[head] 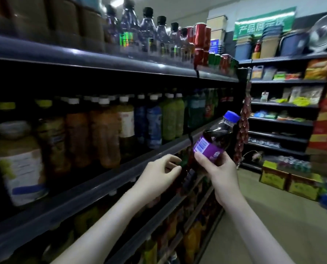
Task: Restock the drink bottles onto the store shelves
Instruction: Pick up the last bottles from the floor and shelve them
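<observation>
Head camera: the right hand (218,171) grips a clear plastic bottle (211,146) with purple label, blue cap and dark drink, tilted in front of the dark metal shelf (105,180). The left hand (159,178) is loosely curled, holding nothing.

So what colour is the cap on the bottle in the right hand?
Blue, on the purple-labelled bottle held by the right hand; head view.

Clear glossy plastic btl (215,139).
</observation>
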The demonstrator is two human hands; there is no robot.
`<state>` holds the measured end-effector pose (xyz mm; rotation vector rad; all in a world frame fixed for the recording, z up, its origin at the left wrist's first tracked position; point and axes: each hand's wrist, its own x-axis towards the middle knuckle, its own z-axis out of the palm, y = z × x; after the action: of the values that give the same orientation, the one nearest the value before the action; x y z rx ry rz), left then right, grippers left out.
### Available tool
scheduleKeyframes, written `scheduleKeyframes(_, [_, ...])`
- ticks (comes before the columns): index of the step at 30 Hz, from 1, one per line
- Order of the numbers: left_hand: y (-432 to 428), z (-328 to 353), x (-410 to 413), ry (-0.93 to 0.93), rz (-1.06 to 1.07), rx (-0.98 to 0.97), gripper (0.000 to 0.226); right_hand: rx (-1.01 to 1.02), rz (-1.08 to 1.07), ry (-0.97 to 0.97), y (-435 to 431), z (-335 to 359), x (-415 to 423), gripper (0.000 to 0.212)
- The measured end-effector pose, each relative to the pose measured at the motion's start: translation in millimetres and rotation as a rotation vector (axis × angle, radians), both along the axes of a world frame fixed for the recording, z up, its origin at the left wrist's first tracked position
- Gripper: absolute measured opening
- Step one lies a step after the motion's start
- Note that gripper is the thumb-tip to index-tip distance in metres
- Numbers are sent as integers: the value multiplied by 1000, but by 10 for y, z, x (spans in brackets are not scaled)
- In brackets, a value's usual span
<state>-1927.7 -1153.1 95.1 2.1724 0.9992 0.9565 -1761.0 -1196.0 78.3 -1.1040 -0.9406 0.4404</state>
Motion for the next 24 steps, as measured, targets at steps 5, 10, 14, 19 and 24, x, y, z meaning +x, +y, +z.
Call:
scheduleKeyframes(5, [738,-28,1175,-2,14,80,24,57,-31,-53,721,49,1039,43])
scheduleKeyframes(10, [1506,-96,2069,-16,290,309,44,155,-42,-96,1464,57,1920,39])
scheduleKeyframes(14, [2161,-94,2357,71,647,649,60,252,32,-138,2121,158,2338,48])
scheduleKeyframes(19, [2840,-1,2505,268,958,817,83,300,141,-203,2965,265,2431,47])
scheduleKeyframes(24, [3317,89,2640,402,1063,899,91,190,251,-291,3702,334,2429,50])
